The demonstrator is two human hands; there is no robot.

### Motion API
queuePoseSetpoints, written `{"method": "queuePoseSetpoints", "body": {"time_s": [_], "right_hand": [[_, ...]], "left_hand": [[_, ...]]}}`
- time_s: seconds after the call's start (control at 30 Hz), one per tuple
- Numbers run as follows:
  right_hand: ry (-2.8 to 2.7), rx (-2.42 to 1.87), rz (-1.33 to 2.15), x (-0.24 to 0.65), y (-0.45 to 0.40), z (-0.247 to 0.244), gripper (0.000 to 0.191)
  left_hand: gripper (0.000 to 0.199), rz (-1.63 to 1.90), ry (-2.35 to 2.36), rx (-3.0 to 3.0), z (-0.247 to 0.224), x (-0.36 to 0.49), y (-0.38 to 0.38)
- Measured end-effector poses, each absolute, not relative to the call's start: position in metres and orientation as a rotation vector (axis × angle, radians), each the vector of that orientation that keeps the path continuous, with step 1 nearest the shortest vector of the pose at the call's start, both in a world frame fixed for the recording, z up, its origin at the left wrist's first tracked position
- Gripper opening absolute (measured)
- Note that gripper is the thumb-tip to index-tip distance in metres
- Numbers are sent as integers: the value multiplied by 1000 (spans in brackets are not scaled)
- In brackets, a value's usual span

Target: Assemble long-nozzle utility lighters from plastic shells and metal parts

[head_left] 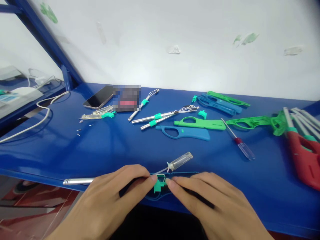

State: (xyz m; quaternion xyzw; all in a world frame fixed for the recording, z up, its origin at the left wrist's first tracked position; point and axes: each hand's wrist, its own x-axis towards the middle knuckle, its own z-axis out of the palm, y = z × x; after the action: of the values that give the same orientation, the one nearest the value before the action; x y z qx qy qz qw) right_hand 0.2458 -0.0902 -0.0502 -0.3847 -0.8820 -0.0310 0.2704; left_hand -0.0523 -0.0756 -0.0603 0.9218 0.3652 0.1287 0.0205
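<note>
At the table's front edge, both hands work over a blue lighter shell half (156, 197) lying with its inside facing up. My left hand (117, 190) is closed on the shell's left part, its thumb and fingertips beside a green trigger (157, 186). A silver lighter tube (77, 181) sticks out to the left behind that hand. Closed on the shell's right part, my right hand (210, 191) has its fingertips near the trigger and a thin white wire. A clear fuel tank (181, 161) with a thin hose extends above the shell. My fingers hide much of the inside.
Silver tubes with wires (152, 117), a green shell half (202, 123) and a blue shell half (187, 132) lie beyond my hands. A screwdriver (241, 143) and red lighters (303, 160) are right. Small screws (78, 134), a phone (99, 97) and a white cable (46, 111) are left.
</note>
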Motion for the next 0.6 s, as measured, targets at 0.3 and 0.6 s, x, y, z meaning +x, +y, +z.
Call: {"method": "queuePoseSetpoints", "body": {"time_s": [0.3, 0.6], "right_hand": [[-2303, -997, 37, 259, -99, -53, 37], [-2300, -1051, -50, 250, -96, -54, 42]], "left_hand": [[52, 362, 1164, 2761, -52, -45, -77], [54, 505, 1003, 2901, -65, -53, -65]]}}
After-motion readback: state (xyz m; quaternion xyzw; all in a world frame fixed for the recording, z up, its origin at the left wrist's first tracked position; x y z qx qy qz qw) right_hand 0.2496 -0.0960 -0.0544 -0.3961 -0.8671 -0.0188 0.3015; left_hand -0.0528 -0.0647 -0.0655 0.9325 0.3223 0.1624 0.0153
